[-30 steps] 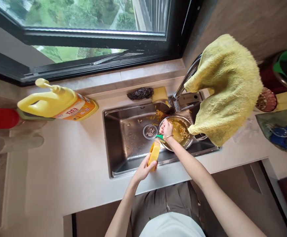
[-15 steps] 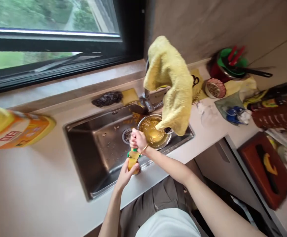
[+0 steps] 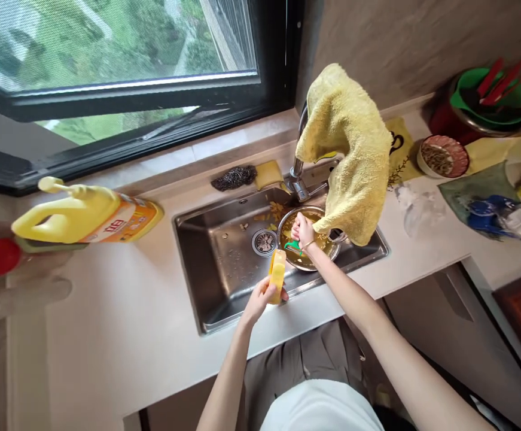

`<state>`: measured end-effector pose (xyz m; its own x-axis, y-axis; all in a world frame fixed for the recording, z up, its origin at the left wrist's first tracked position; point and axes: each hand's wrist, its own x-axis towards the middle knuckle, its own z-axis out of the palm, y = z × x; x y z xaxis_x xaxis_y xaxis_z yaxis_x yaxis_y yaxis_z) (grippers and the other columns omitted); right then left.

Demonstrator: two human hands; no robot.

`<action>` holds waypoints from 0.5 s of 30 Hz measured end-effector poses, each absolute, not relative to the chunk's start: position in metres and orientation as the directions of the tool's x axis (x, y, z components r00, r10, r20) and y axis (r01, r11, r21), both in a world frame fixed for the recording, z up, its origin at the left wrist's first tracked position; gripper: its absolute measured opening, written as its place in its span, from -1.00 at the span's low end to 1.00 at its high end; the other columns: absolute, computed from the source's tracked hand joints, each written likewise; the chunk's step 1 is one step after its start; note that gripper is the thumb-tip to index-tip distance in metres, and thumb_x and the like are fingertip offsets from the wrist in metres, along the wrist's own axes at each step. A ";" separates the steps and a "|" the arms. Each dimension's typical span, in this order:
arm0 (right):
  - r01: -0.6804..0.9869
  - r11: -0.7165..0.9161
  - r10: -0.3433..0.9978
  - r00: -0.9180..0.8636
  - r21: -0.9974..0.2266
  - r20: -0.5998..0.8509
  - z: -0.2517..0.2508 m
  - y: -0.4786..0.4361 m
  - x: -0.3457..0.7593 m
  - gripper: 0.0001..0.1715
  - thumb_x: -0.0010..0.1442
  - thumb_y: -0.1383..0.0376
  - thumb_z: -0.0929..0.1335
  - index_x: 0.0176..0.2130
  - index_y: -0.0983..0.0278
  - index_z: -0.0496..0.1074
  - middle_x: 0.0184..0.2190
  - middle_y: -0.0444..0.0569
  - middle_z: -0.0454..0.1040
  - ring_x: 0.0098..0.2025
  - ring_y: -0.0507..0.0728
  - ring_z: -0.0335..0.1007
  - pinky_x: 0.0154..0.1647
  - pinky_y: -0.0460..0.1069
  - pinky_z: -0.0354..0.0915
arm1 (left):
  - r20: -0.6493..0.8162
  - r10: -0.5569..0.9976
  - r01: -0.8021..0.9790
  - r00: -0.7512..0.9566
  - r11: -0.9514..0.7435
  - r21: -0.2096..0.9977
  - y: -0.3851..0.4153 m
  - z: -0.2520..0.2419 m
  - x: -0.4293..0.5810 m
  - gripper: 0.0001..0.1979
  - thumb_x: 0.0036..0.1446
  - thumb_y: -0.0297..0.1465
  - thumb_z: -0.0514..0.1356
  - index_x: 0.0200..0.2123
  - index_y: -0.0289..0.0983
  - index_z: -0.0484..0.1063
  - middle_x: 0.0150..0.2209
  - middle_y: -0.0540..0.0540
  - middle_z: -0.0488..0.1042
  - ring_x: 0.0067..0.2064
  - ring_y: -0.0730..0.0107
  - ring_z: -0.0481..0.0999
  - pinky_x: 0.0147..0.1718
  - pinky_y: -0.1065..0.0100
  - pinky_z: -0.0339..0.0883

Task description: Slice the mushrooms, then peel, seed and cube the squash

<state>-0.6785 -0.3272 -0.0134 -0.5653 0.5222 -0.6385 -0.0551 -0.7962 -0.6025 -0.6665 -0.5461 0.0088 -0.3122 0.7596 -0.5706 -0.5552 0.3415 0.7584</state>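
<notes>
My left hand (image 3: 260, 299) is closed around the lower end of a yellow-orange wedge of pumpkin (image 3: 279, 272), which stands upright over the sink's front edge. A green peeler (image 3: 293, 246) is gripped in my right hand (image 3: 302, 230), its head pointing down and left, apart from the wedge. That hand is over a round metal bowl (image 3: 309, 267) of yellowish water with pale bits floating in it. The bowl sits at the right of the steel sink (image 3: 213, 263). Orange peelings (image 3: 274, 211) lie behind the drain (image 3: 264, 241).
A yellow towel (image 3: 354, 149) hangs over the faucet (image 3: 299, 188) at the sink's right. On the left counter stands a yellow detergent jug (image 3: 94, 212). A dark scouring pad (image 3: 233, 178) and yellow sponge (image 3: 268, 174) lie behind the sink. Farther right is a pink bowl (image 3: 460, 157).
My right hand with the peeler has moved away from the pumpkin, up and right over the bowl. The wedge now stands more upright. The whole view has shifted left.
</notes>
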 end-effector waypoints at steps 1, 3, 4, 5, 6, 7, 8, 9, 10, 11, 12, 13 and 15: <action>-0.098 -0.788 0.540 -0.586 -0.608 -0.605 -0.010 -0.326 -0.677 -0.61 0.20 0.07 0.26 -0.51 0.27 0.18 -0.72 -0.31 0.07 -0.74 -0.13 -0.09 -0.77 -0.22 -0.02 | -0.603 0.741 -0.604 -0.294 0.345 0.719 -0.543 0.007 -0.667 -0.52 -0.02 0.03 0.13 -0.34 -0.33 0.29 -0.50 -0.10 0.47 -0.45 0.29 0.48 -0.39 0.29 0.32; -0.172 -0.785 0.549 -0.639 -0.594 -0.540 0.000 -0.327 -0.675 -0.55 0.16 0.04 0.28 -0.56 0.24 0.07 -0.76 -0.35 -0.08 -0.77 -0.13 -0.25 -0.82 -0.22 -0.16 | -0.646 0.717 -0.678 -0.263 0.339 0.652 -0.540 0.003 -0.666 -0.52 -0.02 0.01 0.15 -0.36 -0.33 0.29 -0.48 -0.12 0.48 -0.46 0.28 0.49 -0.39 0.25 0.34; -0.185 -0.796 0.534 -0.663 -0.576 -0.524 0.006 -0.330 -0.675 -0.55 0.15 0.04 0.29 -0.56 0.23 0.05 -0.76 -0.36 -0.09 -0.77 -0.13 -0.26 -0.82 -0.22 -0.18 | -0.642 0.726 -0.693 -0.246 0.331 0.640 -0.539 0.002 -0.663 -0.53 -0.03 -0.01 0.18 -0.34 -0.33 0.29 -0.45 -0.13 0.49 -0.44 0.28 0.50 -0.36 0.24 0.34; -0.171 -0.815 0.503 -0.683 -0.553 -0.530 0.012 -0.334 -0.675 -0.55 0.13 0.05 0.29 -0.56 0.23 0.04 -0.76 -0.36 -0.09 -0.77 -0.14 -0.27 -0.83 -0.22 -0.18 | -0.622 0.748 -0.693 -0.233 0.320 0.646 -0.539 0.001 -0.661 -0.54 -0.04 -0.03 0.20 -0.31 -0.34 0.29 -0.41 -0.14 0.49 -0.42 0.29 0.50 -0.34 0.25 0.33; -0.140 -0.838 0.461 -0.697 -0.527 -0.549 0.017 -0.339 -0.674 -0.56 0.13 0.06 0.29 -0.55 0.23 0.04 -0.77 -0.37 -0.09 -0.77 -0.14 -0.27 -0.83 -0.22 -0.19 | -0.595 0.770 -0.680 -0.232 0.309 0.665 -0.539 0.001 -0.658 -0.55 -0.04 -0.05 0.21 -0.29 -0.34 0.29 -0.39 -0.13 0.48 -0.41 0.32 0.49 -0.33 0.27 0.32; -0.098 -0.860 0.414 -0.706 -0.501 -0.574 0.021 -0.346 -0.674 -0.57 0.12 0.07 0.30 -0.55 0.22 0.05 -0.77 -0.37 -0.09 -0.78 -0.14 -0.27 -0.84 -0.22 -0.20 | -0.570 0.784 -0.656 -0.246 0.298 0.693 -0.538 0.002 -0.655 -0.56 -0.02 -0.07 0.21 -0.28 -0.33 0.29 -0.40 -0.10 0.46 -0.42 0.37 0.46 -0.34 0.30 0.31; -0.054 -0.878 0.367 -0.715 -0.476 -0.595 0.024 -0.354 -0.673 -0.58 0.11 0.08 0.30 -0.55 0.22 0.05 -0.78 -0.37 -0.08 -0.78 -0.14 -0.28 -0.84 -0.22 -0.21 | -0.552 0.789 -0.627 -0.268 0.292 0.722 -0.538 0.002 -0.652 -0.58 0.00 -0.08 0.19 -0.27 -0.33 0.28 -0.42 -0.07 0.43 -0.44 0.42 0.43 -0.36 0.34 0.29; -0.016 -0.889 0.327 -0.721 -0.457 -0.611 0.025 -0.362 -0.672 -0.59 0.11 0.09 0.30 -0.55 0.23 0.05 -0.78 -0.38 -0.08 -0.79 -0.14 -0.28 -0.84 -0.23 -0.22 | -0.543 0.788 -0.599 -0.292 0.292 0.746 -0.538 0.002 -0.650 -0.60 0.03 -0.09 0.18 -0.27 -0.33 0.27 -0.45 -0.03 0.40 -0.47 0.46 0.39 -0.40 0.37 0.27; 0.013 -0.897 0.293 -0.729 -0.441 -0.619 0.024 -0.370 -0.672 -0.60 0.11 0.09 0.30 -0.56 0.23 0.06 -0.79 -0.38 -0.08 -0.79 -0.15 -0.29 -0.85 -0.23 -0.23 | -0.540 0.781 -0.575 -0.313 0.297 0.762 -0.537 0.002 -0.649 -0.61 0.05 -0.09 0.16 -0.28 -0.32 0.26 -0.47 -0.01 0.36 -0.49 0.49 0.35 -0.44 0.40 0.25; 0.032 -0.902 0.269 -0.738 -0.431 -0.619 0.023 -0.377 -0.673 -0.60 0.11 0.10 0.30 -0.56 0.23 0.06 -0.79 -0.38 -0.07 -0.80 -0.15 -0.29 -0.85 -0.23 -0.24 | -0.542 0.774 -0.557 -0.326 0.306 0.772 -0.536 0.002 -0.649 -0.61 0.06 -0.08 0.14 -0.30 -0.32 0.25 -0.49 0.01 0.33 -0.51 0.51 0.33 -0.47 0.41 0.23; 0.044 -0.905 0.252 -0.745 -0.423 -0.617 0.021 -0.382 -0.675 -0.60 0.12 0.11 0.29 -0.56 0.23 0.06 -0.80 -0.38 -0.07 -0.80 -0.15 -0.30 -0.85 -0.23 -0.25 | -0.546 0.767 -0.543 -0.337 0.315 0.779 -0.536 0.001 -0.649 -0.61 0.06 -0.07 0.13 -0.32 -0.32 0.24 -0.51 0.03 0.31 -0.53 0.52 0.30 -0.51 0.43 0.20; 0.052 -0.909 0.239 -0.746 -0.413 -0.621 0.020 -0.386 -0.678 -0.60 0.14 0.12 0.28 -0.57 0.23 0.06 -0.80 -0.38 -0.08 -0.80 -0.15 -0.30 -0.86 -0.23 -0.25 | -0.549 0.761 -0.530 -0.347 0.324 0.784 -0.535 0.000 -0.651 -0.61 0.07 -0.07 0.12 -0.34 -0.31 0.22 -0.53 0.03 0.29 -0.55 0.53 0.28 -0.54 0.44 0.18; 0.068 -0.915 0.234 -0.713 -0.397 -0.661 0.022 -0.387 -0.686 -0.62 0.20 0.15 0.23 -0.56 0.26 0.12 -0.78 -0.35 -0.02 -0.80 -0.14 -0.24 -0.85 -0.22 -0.19 | -0.558 0.744 -0.510 -0.368 0.340 0.790 -0.538 0.000 -0.654 -0.60 0.06 -0.04 0.11 -0.37 -0.30 0.21 -0.56 0.05 0.27 -0.58 0.54 0.26 -0.57 0.45 0.16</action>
<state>-0.6858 -0.3867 0.0217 -0.7129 0.2337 -0.6612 0.0682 -0.9153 -0.3970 -0.6541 -0.5376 0.0003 -0.3684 0.7438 -0.5577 -0.5099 0.3400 0.7902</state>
